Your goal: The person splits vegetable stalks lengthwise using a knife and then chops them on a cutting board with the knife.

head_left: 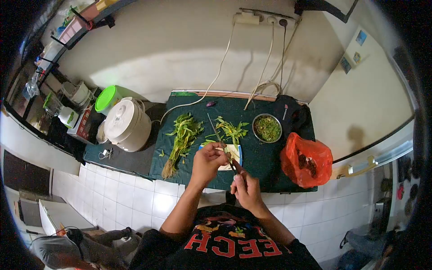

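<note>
My right hand point(246, 189) is closed around the dark handle of a knife point(213, 125), whose long blade points away from me and to the left. Beside the blade, my left hand point(209, 162) has its fingers pinched on a green stem point(227, 152), partly hidden by the fingers. Both hands are above a cutting board point(240, 155) with a blue edge, holding pale and green bits. Just beyond it lie loose leafy greens point(232, 131). To the left is a bunch of leafy greens point(186, 135) with roots towards me.
A metal bowl of chopped greens point(267, 128) and an open red plastic bag point(306, 162) stand right on the green-covered table point(265, 168). A purple vegetable point(211, 103) lies at the back. Left are a white rice cooker point(128, 125) and a green-lidded container point(106, 99).
</note>
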`<action>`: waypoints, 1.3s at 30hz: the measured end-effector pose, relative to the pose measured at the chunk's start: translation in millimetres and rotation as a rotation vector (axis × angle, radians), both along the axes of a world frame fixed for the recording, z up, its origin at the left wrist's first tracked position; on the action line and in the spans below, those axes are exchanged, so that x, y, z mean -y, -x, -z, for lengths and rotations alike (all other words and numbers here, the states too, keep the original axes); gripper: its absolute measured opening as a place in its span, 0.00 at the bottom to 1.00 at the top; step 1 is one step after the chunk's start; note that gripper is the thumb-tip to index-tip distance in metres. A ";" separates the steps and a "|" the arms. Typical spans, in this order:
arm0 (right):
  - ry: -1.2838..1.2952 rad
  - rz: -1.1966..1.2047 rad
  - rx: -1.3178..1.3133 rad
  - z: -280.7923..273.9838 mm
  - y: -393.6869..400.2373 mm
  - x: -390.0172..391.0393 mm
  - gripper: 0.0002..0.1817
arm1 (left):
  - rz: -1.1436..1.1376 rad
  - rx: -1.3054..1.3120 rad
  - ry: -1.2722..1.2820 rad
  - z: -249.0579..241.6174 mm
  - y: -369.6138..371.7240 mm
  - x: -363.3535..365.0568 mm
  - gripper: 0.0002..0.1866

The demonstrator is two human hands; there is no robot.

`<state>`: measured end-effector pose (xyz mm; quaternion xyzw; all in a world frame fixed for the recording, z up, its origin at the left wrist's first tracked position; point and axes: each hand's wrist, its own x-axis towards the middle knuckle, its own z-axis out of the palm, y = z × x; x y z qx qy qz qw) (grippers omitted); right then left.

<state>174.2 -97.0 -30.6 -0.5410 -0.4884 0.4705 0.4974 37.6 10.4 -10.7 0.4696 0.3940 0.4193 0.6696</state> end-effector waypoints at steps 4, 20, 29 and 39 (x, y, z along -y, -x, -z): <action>-0.178 -0.004 0.125 5.5 11.6 -18.9 0.24 | 0.091 -0.028 -0.021 -1.7 14.6 -19.6 0.18; -0.110 0.121 -0.247 -18.4 60.2 -75.1 0.27 | 0.241 0.139 0.021 -15.7 47.9 -88.3 0.14; -0.070 0.120 -0.308 -38.7 61.3 -72.6 0.32 | 0.301 0.106 0.010 -11.1 51.9 -95.0 0.13; 0.007 0.087 -0.460 -40.6 39.3 -51.5 0.37 | 0.278 0.238 -0.121 2.8 32.8 -74.4 0.13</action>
